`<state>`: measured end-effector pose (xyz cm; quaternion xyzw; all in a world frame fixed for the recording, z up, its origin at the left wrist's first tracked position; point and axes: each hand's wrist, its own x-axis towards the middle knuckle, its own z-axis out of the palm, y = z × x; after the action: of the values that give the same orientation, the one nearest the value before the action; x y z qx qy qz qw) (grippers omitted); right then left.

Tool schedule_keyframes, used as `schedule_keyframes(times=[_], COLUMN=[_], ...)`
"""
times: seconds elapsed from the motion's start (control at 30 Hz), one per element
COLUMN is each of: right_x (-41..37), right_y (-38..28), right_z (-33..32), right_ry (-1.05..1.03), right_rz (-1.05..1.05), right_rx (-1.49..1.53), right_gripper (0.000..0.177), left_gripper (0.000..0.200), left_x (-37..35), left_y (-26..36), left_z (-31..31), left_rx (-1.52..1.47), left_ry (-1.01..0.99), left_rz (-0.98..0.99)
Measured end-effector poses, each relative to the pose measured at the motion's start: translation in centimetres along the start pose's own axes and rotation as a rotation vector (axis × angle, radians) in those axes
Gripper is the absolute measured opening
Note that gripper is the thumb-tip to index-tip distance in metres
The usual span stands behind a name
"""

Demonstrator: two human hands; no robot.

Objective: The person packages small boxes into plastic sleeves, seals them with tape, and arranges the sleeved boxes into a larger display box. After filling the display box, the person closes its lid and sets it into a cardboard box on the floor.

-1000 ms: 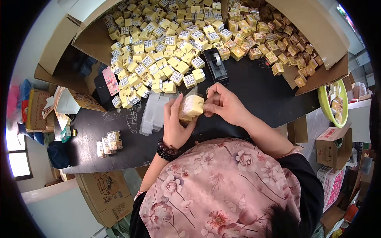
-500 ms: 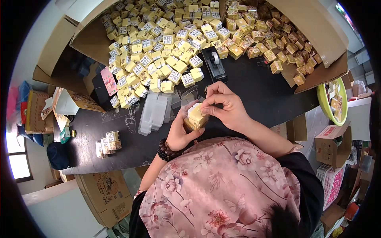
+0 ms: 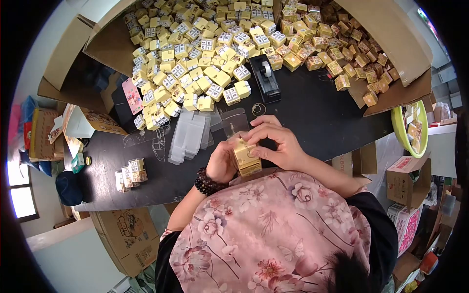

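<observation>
Close to my body I hold a small yellow box (image 3: 241, 149) stacked against a printed gold box (image 3: 250, 169). My left hand (image 3: 221, 162), with a dark bead bracelet on the wrist, is closed around the left side of the yellow box. The thumb and fingers of my right hand (image 3: 277, 144) pinch it near its top and right side. A thin metal ring shows on its face. Just beyond my fingers stands a piece of clear plastic (image 3: 236, 121), partly hidden by them. Flat clear plastic sleeves (image 3: 187, 136) lie left of my hands.
Yellow-and-white boxes (image 3: 195, 73) are heaped at the back, printed gold boxes (image 3: 337, 53) to their right, between cardboard walls. A tape dispenser (image 3: 266, 80) and loose rings (image 3: 258, 109) lie ahead. Packed boxes (image 3: 132, 174) stand left. A yellow-green basket (image 3: 396, 132) hangs near the right edge.
The boxes in my hands have turned, so the yellow face and the gold box below now show more. My right hand has moved slightly down and closer around the yellow box.
</observation>
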<state>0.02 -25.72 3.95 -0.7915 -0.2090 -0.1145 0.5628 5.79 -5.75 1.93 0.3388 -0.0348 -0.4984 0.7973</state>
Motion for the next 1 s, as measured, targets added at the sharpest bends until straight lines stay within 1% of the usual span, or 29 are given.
schedule_keyframes(times=[0.03, 0.07, 0.1, 0.13, 0.17, 0.2, 0.23, 0.27, 0.3, 0.33, 0.37, 0.4, 0.43, 0.47, 0.5, 0.53, 0.6, 0.63, 0.67, 0.7, 0.77, 0.8, 0.83, 0.87, 0.9, 0.93, 0.97, 1.0], right_x=[-0.2, -0.3, -0.3, -0.4, -0.5, -0.5, -0.3, -0.2, -0.1, -0.1, 0.0, 0.1, 0.4, 0.6, 0.7, 0.7, 0.8, 0.7, 0.7, 0.7, 0.5, 0.5, 0.6, 0.7, 0.6, 0.5, 0.4, 0.3], right_y=[0.0, -0.3, -0.4, -0.1, 0.4, 0.8, 0.9, 1.0, 1.1, 1.0, 0.8, 0.6, 0.4, 0.4, 0.3, 0.3, 0.3, 0.4, 0.5, 0.6, 1.0, 1.2, 1.2, 1.2, 1.2, 1.2, 1.2, 1.2], right_z=[0.2, 0.6, 0.9, 1.2, 1.5, 1.7, 1.8, 1.8, 1.8, 1.6, 1.3, 1.1, 0.9, 0.6, 0.4, 0.5, 0.8, 0.7, 0.4, 0.3, -0.1, -0.3, -0.5, -0.7, -0.9, -1.1, -1.2, -1.3], right_ry=[-0.002, 0.051, 0.104, 0.101, 0.082, 0.063, 0.063, 0.103, 0.145, 0.146, 0.154, 0.161, 0.161, 0.111, 0.063, 0.065, 0.108, 0.109, 0.105, 0.099, 0.063, 0.029, 0.029, 0.013, -0.003, 0.0, -0.025, -0.048], right_rz=[0.002, 0.081, 0.16, 0.163, 0.248, 0.329, 0.33, 0.287, 0.245, 0.246, 0.271, 0.297, 0.298, 0.29, 0.281, 0.282, 0.392, 0.391, 0.429, 0.467, 0.449, 0.431, 0.431, 0.388, 0.344, 0.345, 0.289, 0.234], right_rx=[0.001, 0.019, 0.036, 0.037, 0.31, 0.582, 0.582, 0.513, 0.444, 0.445, 0.465, 0.485, 0.486, 0.463, 0.44, 0.437, 0.534, 0.533, 0.62, 0.709, 0.705, 0.699, 0.699, 0.62, 0.54, 0.538, 0.443, 0.348], right_gripper=[0.031, 0.029, 0.027, 0.027, 0.02, 0.013, 0.013, 0.011, 0.01, 0.01, 0.011, 0.011, 0.011, 0.012, 0.012, 0.012, 0.013, 0.013, 0.011, 0.011, 0.01, 0.009, 0.009, 0.011, 0.013, 0.013, 0.015, 0.018], left_gripper=[0.052, 0.052, 0.054, 0.055, 0.055, 0.056, 0.058, 0.058, 0.06, 0.064, 0.068, 0.068, 0.067, 0.066, 0.066, 0.065, 0.064, 0.065, 0.065, 0.065, 0.064, 0.064, 0.064, 0.063, 0.063, 0.058, 0.053, 0.053], left_x=[0.4, 0.5, 0.6, 0.7, 0.6, 0.5, 0.4, 0.2, -0.2, -0.4, -0.5, -0.4, -0.2, -0.1, -0.1, 0.0, 0.1, 0.1, 0.0, 0.0, 0.0, 0.1, 0.2, 0.4, 0.4, 0.5, 0.7, 0.9], left_y=[-0.3, -0.2, 0.0, 0.1, -0.1, -0.4, -0.5, -0.5, -0.4, -0.3, 0.1, 0.1, -0.1, -0.2, -0.2, -0.1, -0.1, 0.0, 0.0, 0.0, 0.1, 0.1, 0.0, 0.0, -0.1, -0.1, -0.1, -0.1], left_z=[-0.8, -0.8, -0.8, -0.8, -0.6, -0.3, 0.0, 0.3, 0.6, 0.8, 0.6, 0.4, 0.2, 0.1, 0.2, 0.4, 0.3, -0.3, -0.5, -0.5, -0.4, -0.5, -0.8, -0.9, -0.8, -0.6, -0.5, -0.2], left_rx=[-0.075, -0.077, -0.09, -0.103, -0.104, -0.136, -0.167, -0.167, -0.114, -0.061, 0.069, 0.069, 0.142, 0.214, 0.212, 0.254, 0.297, 0.384, 0.47, 0.469, 0.55, 0.55, 0.474, 0.397, 0.398, 0.371, 0.345, 0.347], left_ry=[-0.068, -0.065, -0.085, -0.104, -0.102, -0.036, 0.03, 0.029, 0.001, -0.026, -0.097, -0.096, -0.09, -0.084, -0.085, -0.073, -0.063, -0.062, -0.06, -0.058, -0.068, -0.067, -0.09, -0.113, -0.115, -0.121, -0.128, -0.131], left_rz=[-0.003, -0.003, -0.055, -0.106, -0.106, -0.124, -0.142, -0.142, -0.072, -0.002, -0.009, -0.01, -0.004, 0.001, -0.002, 0.016, 0.034, 0.021, 0.008, 0.008, 0.037, 0.037, 0.008, -0.022, -0.024, -0.015, -0.005, -0.007])
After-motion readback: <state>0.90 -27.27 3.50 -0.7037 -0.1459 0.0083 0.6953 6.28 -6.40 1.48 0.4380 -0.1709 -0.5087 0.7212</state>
